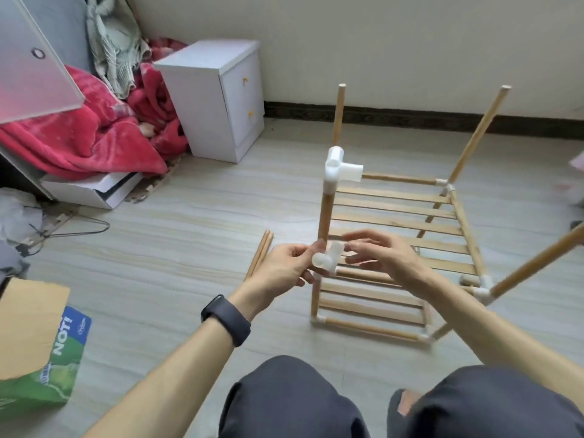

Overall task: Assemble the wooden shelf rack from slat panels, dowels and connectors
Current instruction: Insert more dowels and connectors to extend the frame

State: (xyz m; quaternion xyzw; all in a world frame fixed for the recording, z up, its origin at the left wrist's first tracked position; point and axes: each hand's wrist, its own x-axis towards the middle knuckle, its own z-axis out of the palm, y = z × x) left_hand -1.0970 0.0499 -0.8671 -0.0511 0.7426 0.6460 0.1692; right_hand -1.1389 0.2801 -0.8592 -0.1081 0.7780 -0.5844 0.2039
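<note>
Head view: left hand (284, 267) has its grip clamped on a loose connector (328, 257) before the rack (398, 223); right hand (382, 257), grip apart, touches it, probably aligning sockets for a bare dowel (338, 115).

The floor (189, 216) is light grey wood-grain planking under soft, even light. The wall (379, 42) is plain cream, with a dark skirting board (410, 116) along its base. A white two-drawer cabinet (215, 99) stands near the wall, left of centre. A red blanket (94, 131) lies heaped just beside it. A frosted panel (28, 67) occupies the top-left corner. A printed cardboard box (31, 343) sits at lower left.
</note>
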